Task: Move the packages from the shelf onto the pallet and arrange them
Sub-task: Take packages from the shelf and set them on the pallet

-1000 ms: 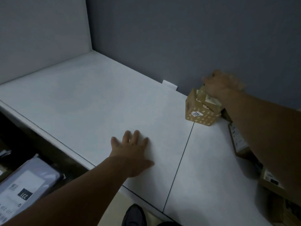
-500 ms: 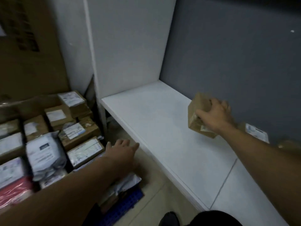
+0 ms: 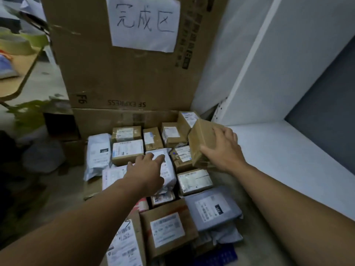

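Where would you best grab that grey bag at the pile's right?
Likely its right edge, coming from the floor side. The grey bag lies flat, label up, with a labelled box crowding its left; only that edge looks free to get under.

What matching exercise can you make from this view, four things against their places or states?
Things:
1. small brown cardboard box
2. left hand
3. white paper sign with handwritten characters
4. grey plastic mailer bag

Places or states:
A. taped to the tall cardboard carton
B. lying flat with its label facing up
C. gripped by the right hand
D. open, reaching over a white plastic mailer

Pairs: 1-C, 2-D, 3-A, 4-B.
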